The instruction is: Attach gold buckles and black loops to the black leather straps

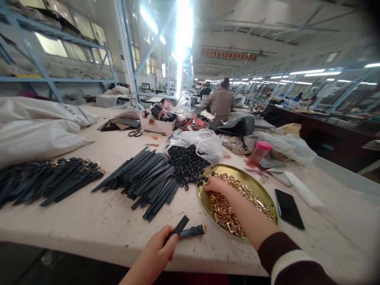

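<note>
My left hand (162,244) is closed on a black strap (181,225) near the table's front edge. Beside that piece, a strap end with a gold buckle (192,231) points right from the same hand. At the left rim of a round gold tray (237,169), my right hand (215,185) has its fingers pinched together beside a few small black loops (202,181). Whatever the fingertips hold is too small to make out. Many gold buckles (228,206) fill the tray. Behind its left side lies a heap of black loops (188,164) spilling from a clear plastic bag (202,142).
Loose black straps (145,174) lie left of the loops; straps with buckles (65,178) are at far left. A phone (289,208) rests right of the tray, near a pink-lidded jar (259,153). Scissors (135,133) and a white box (157,126) stand farther back.
</note>
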### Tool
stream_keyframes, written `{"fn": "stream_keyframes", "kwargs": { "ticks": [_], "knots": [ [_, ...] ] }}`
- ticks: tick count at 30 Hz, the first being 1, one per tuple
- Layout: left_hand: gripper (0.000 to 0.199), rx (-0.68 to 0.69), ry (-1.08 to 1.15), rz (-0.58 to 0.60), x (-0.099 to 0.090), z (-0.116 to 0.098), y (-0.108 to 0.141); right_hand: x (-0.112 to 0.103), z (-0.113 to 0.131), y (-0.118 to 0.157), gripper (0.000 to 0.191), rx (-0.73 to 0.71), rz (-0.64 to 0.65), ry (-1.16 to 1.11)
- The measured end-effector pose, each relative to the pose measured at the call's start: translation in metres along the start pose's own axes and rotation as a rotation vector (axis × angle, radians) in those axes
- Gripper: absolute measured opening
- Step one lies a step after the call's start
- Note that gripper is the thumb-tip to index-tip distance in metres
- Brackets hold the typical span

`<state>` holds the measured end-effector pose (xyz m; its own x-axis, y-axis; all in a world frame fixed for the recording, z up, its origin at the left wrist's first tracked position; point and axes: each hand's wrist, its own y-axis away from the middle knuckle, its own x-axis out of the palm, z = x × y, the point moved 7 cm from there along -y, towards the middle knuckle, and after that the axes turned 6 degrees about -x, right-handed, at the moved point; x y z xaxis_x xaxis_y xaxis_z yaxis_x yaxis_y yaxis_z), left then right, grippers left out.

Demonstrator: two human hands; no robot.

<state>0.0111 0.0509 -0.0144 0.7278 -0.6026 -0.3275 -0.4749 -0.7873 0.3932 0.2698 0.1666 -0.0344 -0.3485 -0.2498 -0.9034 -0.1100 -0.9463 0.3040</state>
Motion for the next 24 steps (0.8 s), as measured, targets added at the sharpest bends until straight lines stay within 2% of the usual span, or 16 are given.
{"fn": "stream_keyframes", "kwargs": {
  "ticks": [5, 7, 10, 13, 16, 21, 24],
  "knots": [
    [0.034, -0.029, 0.037, 0.018, 0.001, 0.012, -0.006, -0.004, 0.006, 0.021, 0.019, -0.018, -0.095, -0.349],
    [0.037, -0.041, 0.079, 0.007, 0.001, 0.013, -0.013, 0.001, 0.015, 0.032, 0.014, -0.035, -0.12, -0.528],
    [0.038, -0.04, 0.11, -0.035, -0.001, 0.007, -0.023, 0.019, 0.043, 0.052, 0.013, -0.104, -0.087, -0.815],
    [0.035, -0.039, 0.063, -0.066, -0.003, -0.001, -0.03, 0.04, 0.077, 0.076, 0.024, -0.192, -0.045, -1.112],
    [0.032, -0.048, -0.011, -0.086, -0.007, -0.002, -0.034, 0.057, 0.094, 0.093, 0.033, -0.21, -0.063, -1.358],
    [0.024, -0.062, -0.128, -0.114, -0.011, 0.007, -0.031, 0.075, 0.099, 0.102, 0.028, -0.161, -0.107, -1.567],
    [0.024, -0.043, -0.178, -0.127, -0.01, 0.005, -0.027, 0.083, 0.1, 0.108, 0.029, -0.143, -0.122, -1.601]
  ]
}}
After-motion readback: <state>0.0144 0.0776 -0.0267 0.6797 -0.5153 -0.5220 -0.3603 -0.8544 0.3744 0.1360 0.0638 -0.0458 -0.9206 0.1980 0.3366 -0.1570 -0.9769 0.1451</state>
